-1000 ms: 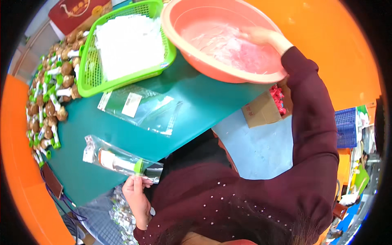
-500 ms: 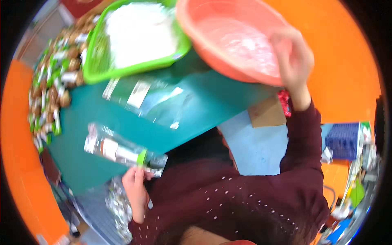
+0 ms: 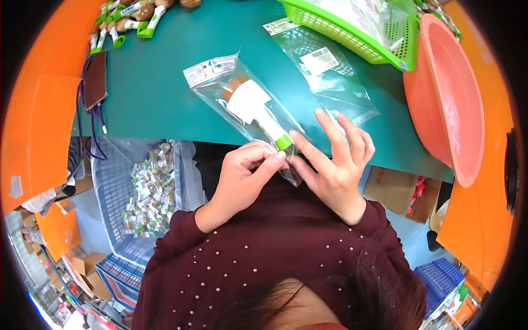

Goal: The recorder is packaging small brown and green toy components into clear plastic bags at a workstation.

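A clear plastic bag (image 3: 212, 99) holds a brush (image 3: 263, 121) with a white handle, a green end and a brown head partly covered by a white card. My left hand (image 3: 245, 179) pinches the bag's near end between thumb and fingers, just below the green end. On the other side, my right hand (image 3: 336, 165) has its fingers spread, with the index fingertip and thumb against the bag. Beyond my right hand, a flat clear bag (image 3: 335, 85) with a white label lies on the green table (image 3: 159, 99).
A green basket (image 3: 338, 33) of clear bags stands far right, beside a tilted pink basin (image 3: 440, 104). Several brushes (image 3: 132, 22) lie at the far left, near a phone (image 3: 95, 80) with a purple cord. Below the table's edge, a blue crate (image 3: 110, 192) holds bagged items.
My right hand has left the pink basin and come to the bagged brush. My left hand now grips the bag in front of me. The whole view has swung round.
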{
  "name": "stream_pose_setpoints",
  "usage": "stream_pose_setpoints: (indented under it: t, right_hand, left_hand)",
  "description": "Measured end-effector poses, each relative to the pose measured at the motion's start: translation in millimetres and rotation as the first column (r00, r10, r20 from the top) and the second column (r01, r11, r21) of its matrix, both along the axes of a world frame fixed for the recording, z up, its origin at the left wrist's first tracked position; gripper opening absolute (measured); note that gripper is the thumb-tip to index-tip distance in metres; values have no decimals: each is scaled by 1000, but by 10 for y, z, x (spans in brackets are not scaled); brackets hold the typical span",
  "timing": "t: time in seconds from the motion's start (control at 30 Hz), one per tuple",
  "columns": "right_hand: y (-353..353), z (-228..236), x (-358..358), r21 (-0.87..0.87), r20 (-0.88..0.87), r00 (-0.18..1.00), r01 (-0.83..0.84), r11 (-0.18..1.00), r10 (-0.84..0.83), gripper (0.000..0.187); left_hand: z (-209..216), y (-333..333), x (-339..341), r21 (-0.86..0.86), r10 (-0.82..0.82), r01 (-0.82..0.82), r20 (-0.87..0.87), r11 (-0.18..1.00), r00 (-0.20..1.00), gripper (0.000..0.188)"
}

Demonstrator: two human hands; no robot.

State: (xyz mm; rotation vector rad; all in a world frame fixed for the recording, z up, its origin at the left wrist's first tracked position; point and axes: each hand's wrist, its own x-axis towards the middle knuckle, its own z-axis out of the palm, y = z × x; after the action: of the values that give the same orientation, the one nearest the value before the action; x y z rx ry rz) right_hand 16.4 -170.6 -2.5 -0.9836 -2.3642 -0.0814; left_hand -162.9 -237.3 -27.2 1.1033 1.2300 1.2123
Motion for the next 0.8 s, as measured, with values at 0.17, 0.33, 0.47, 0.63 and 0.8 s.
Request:
stream_pose_setpoints:
  t: [0.17, 0.33, 0.47, 0.63, 0.8]
  right_hand:
    - [10, -200, -316, -26, -44, 999, -23, 999, 22, 25]
    - [15, -189, -405, -213, -154, 987, -77, 974, 45, 21]
    - [29, -254, -453, -205, -128, 990, -78, 976, 53, 18]
    - [-14, -331, -483, -73, -96, 988, -125, 990, 117, 17]
    - [-45, -377, -494, -41, -65, 992, -112, 993, 109, 18]
  left_hand:
    - [-22, -135, -148, -35, 44, -43, 33, 998, 998, 20]
    - [-57, -196, -217, -167, 40, -22, 108, 986, 993, 25]
    - [-204, -232, -291, -202, 38, -14, 117, 979, 992, 24]
    - [-178, -250, -193, -358, 278, -105, 477, 928, 834, 25]
    - [-210, -259, -294, -413, 248, -3, 541, 911, 804, 24]
